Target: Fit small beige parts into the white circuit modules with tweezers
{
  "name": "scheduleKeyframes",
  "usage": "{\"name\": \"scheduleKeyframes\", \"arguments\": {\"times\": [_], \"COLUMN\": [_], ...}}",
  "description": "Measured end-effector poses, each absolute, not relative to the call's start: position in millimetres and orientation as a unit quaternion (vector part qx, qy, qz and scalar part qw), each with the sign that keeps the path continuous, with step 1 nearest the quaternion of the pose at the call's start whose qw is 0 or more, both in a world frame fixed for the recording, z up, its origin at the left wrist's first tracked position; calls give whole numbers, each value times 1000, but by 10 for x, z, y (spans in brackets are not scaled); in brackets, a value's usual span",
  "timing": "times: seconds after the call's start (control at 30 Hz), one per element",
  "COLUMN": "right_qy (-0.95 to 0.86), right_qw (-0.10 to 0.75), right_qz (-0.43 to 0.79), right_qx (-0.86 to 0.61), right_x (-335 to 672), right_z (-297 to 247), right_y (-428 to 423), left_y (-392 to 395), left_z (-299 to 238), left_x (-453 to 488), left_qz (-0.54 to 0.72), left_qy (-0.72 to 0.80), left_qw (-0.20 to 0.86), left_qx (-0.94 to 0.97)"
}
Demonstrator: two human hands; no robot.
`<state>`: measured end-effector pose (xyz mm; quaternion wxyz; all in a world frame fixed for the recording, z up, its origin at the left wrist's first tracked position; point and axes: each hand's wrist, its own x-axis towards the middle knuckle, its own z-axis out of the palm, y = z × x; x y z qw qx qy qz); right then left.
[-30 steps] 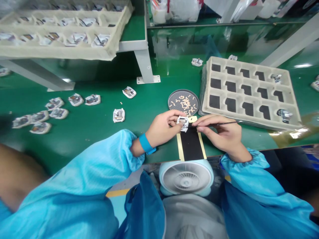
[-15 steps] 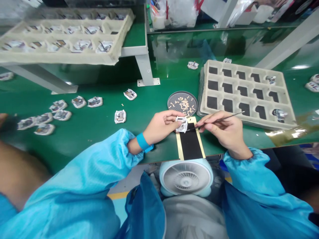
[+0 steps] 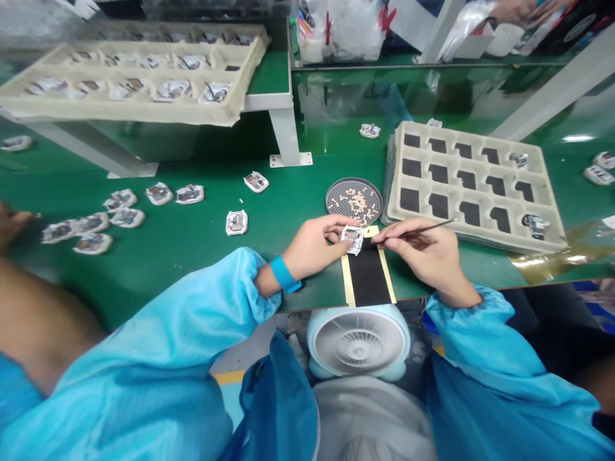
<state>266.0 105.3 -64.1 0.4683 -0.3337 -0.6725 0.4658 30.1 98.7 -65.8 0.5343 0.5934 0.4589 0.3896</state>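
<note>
My left hand [image 3: 314, 246] pinches a small white square part [image 3: 353, 238] and holds it over the far end of a black mat [image 3: 368, 276] with yellow side strips. My right hand [image 3: 423, 253] grips thin metal tweezers [image 3: 423, 228], their tip touching the part's right side. Just beyond the part lies a round perforated dish [image 3: 354, 200] holding several tiny tan pieces. Both forearms wear light blue sleeves, and a blue band circles my left wrist.
A cream compartment tray [image 3: 473, 186] with black pads and a few parts sits at the right. Loose white parts [image 3: 236, 222] lie scattered on the green table at left. Another filled tray [image 3: 134, 83] rests on a raised shelf. A small fan [image 3: 358, 342] sits at the table edge. Another person's arm shows at far left.
The tweezers' tip has come back against the part after drawing slightly away. My left hand keeps the part in place. The view has shifted a little.
</note>
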Motion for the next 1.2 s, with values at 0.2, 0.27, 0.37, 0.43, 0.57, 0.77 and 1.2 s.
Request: {"name": "scheduleKeyframes", "arguments": {"times": [0.2, 0.27, 0.37, 0.43, 0.57, 0.77, 1.2], "right_qy": [-663, -659, -644, -624, -612, -576, -539], "right_qw": [430, 420, 407, 415, 495, 428, 285], "right_qz": [516, 525, 559, 591, 509, 2, 9], "right_qx": [-330, -336, -326, -297, -349, -696, -792], "right_x": [2728, 2741, 2754, 2792, 3112, 4152, 4710], "right_z": [-609, -620, -603, -536, -226, 95, -112], "right_y": [1113, 1115, 1058, 1013, 1118, 2049, 2558], "left_y": [1000, 1003, 1004, 1007, 1017, 1017, 1026], "left_z": [-662, -661, -632, -596, -520, -485, -485], "left_x": [299, 299, 295, 284, 259, 269, 193], "left_qz": [390, 388, 398, 408, 389, 385, 446], "left_qy": [459, 460, 469, 472, 477, 479, 432], "left_qw": [538, 539, 546, 553, 563, 589, 637], "left_qx": [590, 589, 569, 552, 552, 525, 456]}}
